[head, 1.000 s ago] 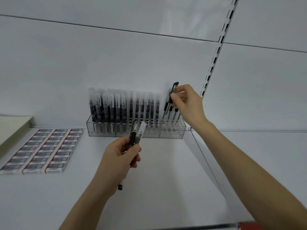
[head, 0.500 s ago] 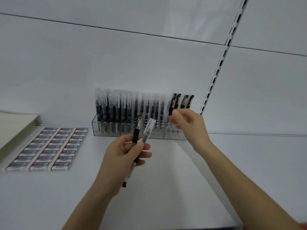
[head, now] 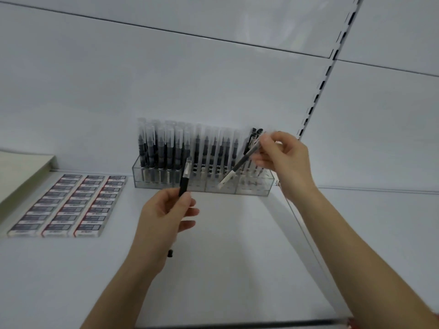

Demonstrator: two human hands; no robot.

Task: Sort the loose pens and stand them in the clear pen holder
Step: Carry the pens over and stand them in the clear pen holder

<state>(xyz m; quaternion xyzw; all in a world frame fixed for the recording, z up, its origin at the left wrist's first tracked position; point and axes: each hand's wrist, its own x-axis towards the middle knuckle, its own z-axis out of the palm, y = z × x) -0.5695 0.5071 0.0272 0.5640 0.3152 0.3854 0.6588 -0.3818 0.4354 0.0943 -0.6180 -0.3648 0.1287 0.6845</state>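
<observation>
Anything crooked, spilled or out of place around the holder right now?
Nothing spilled or damaged. The pens in the clear pen holder stand upright in rows. The only slanted pens are in hand: the right hand holds one pen tilted, cap down, over the holder; the left hand holds a black pen. The boxes lie in tidy rows.

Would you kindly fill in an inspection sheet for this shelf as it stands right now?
Surface: white shelf, bare in front of the holder.
Job's things: clear pen holder against the back panel, its left and middle sections packed with upright capped pens, its right section with only a few black clip pens.
Clutter: three rows of boxed erasers lying flat at left; a pale board at far left.
Hands: left hand holds a black pen upright; right hand holds a white-capped pen tilted, cap down, in front of the holder.
Cables: nothing seen.
Surroundings: white back panel with a slotted upright.
</observation>
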